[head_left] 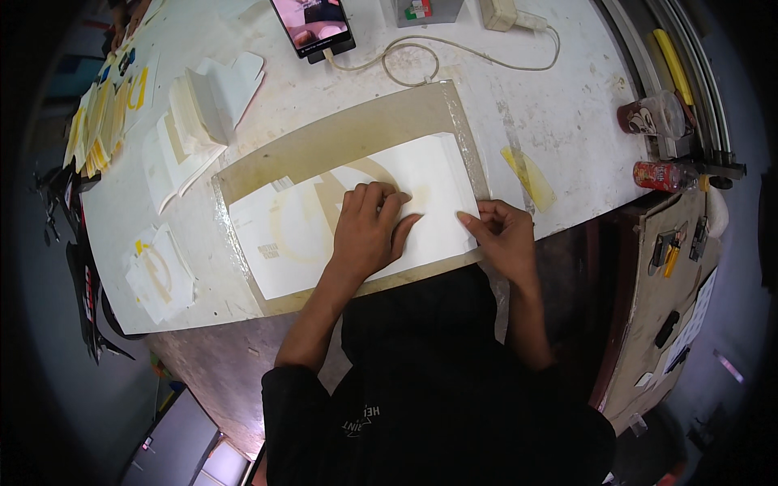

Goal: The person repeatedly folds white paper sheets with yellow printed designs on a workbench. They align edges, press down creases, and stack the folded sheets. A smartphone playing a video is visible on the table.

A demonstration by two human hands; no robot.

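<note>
White paper [444, 174] lies spread on 1 tan mat [340, 134]; edge handling looks unfinished. Over the mat's centre, the left hand [365, 231] rests, grip loosely parted; at its right edge, the right hand [508, 235] pinches the paper's edge.

You are at work in what looks like a small workshop: paper [442, 174] lies on a mat [348, 117] over your smudged table [587, 101], bundled sheets [96, 130] sit at ten o'clock, metal rails [708, 85] run at two, tools [672, 259] lie on a bench [644, 332] at three, and a motorbike [84, 275] stands at nine.
</note>
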